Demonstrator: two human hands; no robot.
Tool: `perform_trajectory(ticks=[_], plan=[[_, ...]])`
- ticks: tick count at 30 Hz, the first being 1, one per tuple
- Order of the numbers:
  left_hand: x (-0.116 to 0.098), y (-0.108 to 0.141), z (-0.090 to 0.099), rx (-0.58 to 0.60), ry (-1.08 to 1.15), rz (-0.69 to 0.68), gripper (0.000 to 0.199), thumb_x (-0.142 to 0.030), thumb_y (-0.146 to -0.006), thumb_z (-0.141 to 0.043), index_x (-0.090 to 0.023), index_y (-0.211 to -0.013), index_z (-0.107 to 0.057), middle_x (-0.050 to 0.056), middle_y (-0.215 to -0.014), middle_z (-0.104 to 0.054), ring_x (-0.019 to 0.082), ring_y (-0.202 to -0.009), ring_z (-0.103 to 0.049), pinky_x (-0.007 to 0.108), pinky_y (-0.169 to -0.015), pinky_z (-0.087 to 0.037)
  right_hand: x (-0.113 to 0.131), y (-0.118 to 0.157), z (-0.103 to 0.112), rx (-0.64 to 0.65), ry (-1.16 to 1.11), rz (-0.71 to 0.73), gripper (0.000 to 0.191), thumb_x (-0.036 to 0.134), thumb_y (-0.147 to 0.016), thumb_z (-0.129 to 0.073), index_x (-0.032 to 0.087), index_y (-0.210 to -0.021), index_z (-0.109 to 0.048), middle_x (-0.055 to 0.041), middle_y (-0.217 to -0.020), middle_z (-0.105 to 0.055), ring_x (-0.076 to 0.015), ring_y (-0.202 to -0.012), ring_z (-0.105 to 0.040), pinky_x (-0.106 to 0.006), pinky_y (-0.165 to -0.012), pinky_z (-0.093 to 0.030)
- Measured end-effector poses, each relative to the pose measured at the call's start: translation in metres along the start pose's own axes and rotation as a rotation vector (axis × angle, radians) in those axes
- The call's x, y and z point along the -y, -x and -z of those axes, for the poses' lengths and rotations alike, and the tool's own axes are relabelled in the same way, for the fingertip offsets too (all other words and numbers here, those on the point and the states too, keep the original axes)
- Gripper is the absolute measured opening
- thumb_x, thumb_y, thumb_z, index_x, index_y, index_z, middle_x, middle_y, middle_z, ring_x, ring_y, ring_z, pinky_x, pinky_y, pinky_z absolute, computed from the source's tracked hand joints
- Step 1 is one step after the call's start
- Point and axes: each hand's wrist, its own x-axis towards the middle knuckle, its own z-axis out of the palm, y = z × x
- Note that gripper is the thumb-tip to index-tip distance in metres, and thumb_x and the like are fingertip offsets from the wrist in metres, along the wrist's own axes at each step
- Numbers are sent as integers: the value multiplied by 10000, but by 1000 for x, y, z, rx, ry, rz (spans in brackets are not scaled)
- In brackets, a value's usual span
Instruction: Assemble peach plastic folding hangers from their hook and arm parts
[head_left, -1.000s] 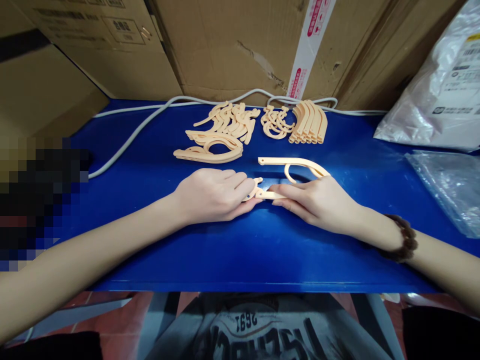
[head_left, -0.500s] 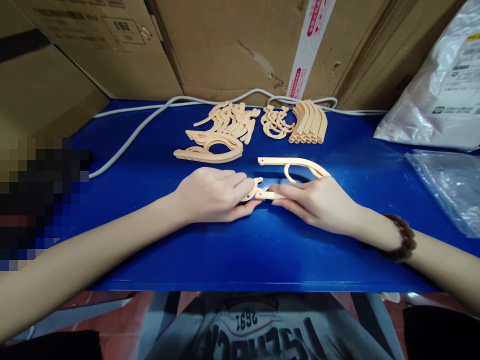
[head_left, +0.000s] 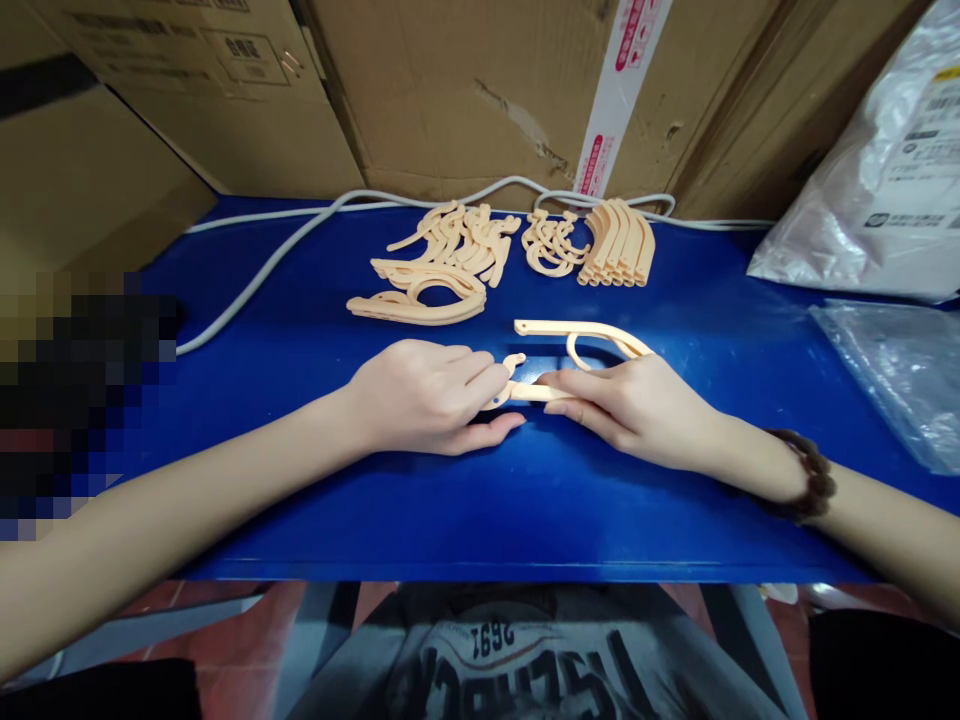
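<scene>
My left hand (head_left: 435, 395) is closed around a small peach plastic connector piece (head_left: 511, 366) with holes, its fingers over the top. The left thumb is held apart below the piece. My right hand (head_left: 637, 408) pinches a straight peach hanger arm (head_left: 529, 392) between thumb and fingers, its left end meeting the connector piece. A second, curved hanger arm (head_left: 577, 328) and a ring-like hook (head_left: 574, 350) stick out above the right hand; their right ends are hidden behind it. These look like parts of a folding clothes hanger.
On the blue table (head_left: 480, 520), behind my hands, lie folded hangers (head_left: 420, 310), a pile of S-shaped pieces (head_left: 465, 240), curved hooks (head_left: 551, 245) and stacked hanger arms (head_left: 619, 245). A white cable (head_left: 277, 270) runs before cardboard boxes (head_left: 450, 100). Plastic bags (head_left: 862, 200) are at right.
My left thumb has dropped away from the joint between the connector piece and the arm. The upper hanger arm and hook have shifted slightly down and left.
</scene>
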Motion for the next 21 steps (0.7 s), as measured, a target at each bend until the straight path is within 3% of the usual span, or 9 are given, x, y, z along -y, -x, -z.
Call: perform_trajectory(ticks=[21], plan=[[2,-1,0,9,-9,-10,310,-427,-876,-608,-176,-711,-529,-32,-557,-559,122,-471,-538,281,-438,-289,-1,0,1,-19,19,-7,455,429,-1039,-307,194,-1223,-650,-48,-765,-719,-156,-611,-619,-259,-576,-325]])
